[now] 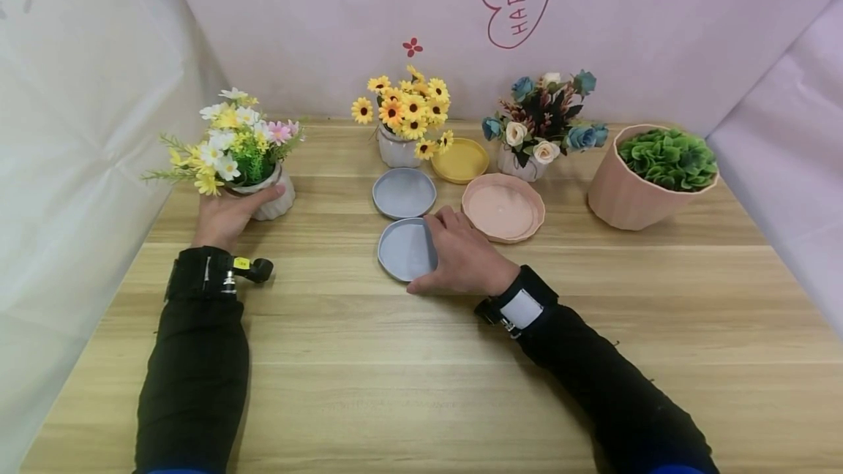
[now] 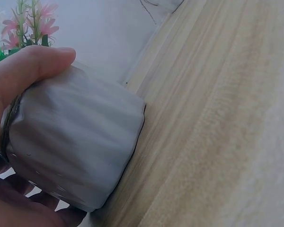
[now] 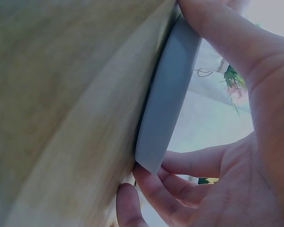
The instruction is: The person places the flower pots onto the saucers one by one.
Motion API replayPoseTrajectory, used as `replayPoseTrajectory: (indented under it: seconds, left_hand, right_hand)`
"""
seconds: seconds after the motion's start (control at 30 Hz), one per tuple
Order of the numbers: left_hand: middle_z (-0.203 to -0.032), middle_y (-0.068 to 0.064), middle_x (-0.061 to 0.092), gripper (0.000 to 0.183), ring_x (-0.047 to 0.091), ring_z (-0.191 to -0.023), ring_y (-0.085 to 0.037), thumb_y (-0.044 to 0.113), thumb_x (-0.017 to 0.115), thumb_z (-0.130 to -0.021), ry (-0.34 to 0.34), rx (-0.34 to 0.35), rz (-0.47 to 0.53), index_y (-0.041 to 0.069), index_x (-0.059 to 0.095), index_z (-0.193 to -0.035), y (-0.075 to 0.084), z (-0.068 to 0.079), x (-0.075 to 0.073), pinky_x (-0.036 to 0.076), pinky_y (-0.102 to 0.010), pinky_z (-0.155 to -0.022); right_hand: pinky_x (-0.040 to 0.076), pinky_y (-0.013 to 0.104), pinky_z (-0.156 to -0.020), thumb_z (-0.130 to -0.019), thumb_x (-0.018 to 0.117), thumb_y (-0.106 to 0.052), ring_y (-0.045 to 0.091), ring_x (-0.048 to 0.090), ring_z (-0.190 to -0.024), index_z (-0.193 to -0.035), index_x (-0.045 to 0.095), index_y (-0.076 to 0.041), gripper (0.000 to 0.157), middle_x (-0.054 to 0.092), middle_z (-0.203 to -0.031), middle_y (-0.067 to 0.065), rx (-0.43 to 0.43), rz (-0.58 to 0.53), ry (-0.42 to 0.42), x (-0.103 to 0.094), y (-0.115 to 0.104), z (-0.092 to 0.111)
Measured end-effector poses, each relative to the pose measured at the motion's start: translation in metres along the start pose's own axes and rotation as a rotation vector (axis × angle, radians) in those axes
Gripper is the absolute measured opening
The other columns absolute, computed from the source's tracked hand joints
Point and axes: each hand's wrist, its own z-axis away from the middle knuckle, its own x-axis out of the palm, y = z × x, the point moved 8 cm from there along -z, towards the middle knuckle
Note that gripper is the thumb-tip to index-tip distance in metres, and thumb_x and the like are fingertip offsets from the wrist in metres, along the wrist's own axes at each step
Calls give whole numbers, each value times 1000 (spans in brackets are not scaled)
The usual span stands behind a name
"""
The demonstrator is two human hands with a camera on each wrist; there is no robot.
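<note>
At the left of the head view, my left hand (image 1: 227,218) grips a white ribbed flower pot (image 1: 279,200) holding white, yellow and pink artificial flowers (image 1: 230,141). The left wrist view has the thumb along one side of this pot (image 2: 80,137) and the fingers curled round the other. Near the middle, my right hand (image 1: 464,258) holds the nearer blue-grey saucer (image 1: 403,251) by its edge, thumb at the front and fingers behind. Seen from the right wrist, the saucer's side wall (image 3: 168,94) sits close to the tabletop between thumb and fingers.
Behind lie another blue-grey saucer (image 1: 404,193), a yellow saucer (image 1: 464,159) and a pink saucer (image 1: 503,207). Further back stand a pot of yellow flowers (image 1: 398,148) and one of blue and cream roses (image 1: 520,164). A pink pot (image 1: 628,181) with green foliage stands right.
</note>
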Motion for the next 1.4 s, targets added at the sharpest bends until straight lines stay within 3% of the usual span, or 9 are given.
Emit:
replayPoseTrajectory:
  seconds: [0.5, 0.9, 1.13, 1.4]
  left_hand:
    - [-175, 11, 21, 115, 19, -160, -9, 20, 92, -83, -14, 21, 29, 38, 16, -167, 10, 8, 2, 13, -33, -135]
    - [-174, 10, 24, 113, 21, -160, -9, 22, 92, -82, -4, 26, 24, 37, 19, -166, 16, 12, 1, 13, -34, -135]
    - [-173, 12, 29, 110, 25, -158, -8, 16, 93, -82, 5, 50, 68, 37, 24, -165, 20, 13, 1, 15, -32, -135]
    - [-174, 11, 27, 112, 24, -159, -8, 20, 93, -81, 6, 37, 34, 37, 22, -166, 21, 14, 1, 15, -33, -135]
  right_hand:
    - [51, 42, -101, -72, 92, -61, 29, 50, -118, -152, 47, 2, 112, 52, -134, 17, -7, -2, 0, 1, 0, 0]
    - [52, 43, -101, -73, 92, -62, 30, 50, -118, -152, 48, 3, 111, 52, -134, 18, -17, 10, 14, 0, 0, 0]
    - [52, 43, -101, -72, 92, -62, 30, 50, -118, -152, 48, 3, 112, 52, -135, 18, -18, 9, 14, -1, -1, 0]
    - [52, 43, -102, -71, 93, -61, 30, 51, -119, -152, 48, 2, 112, 52, -136, 18, -19, 7, 16, -2, -1, 0]
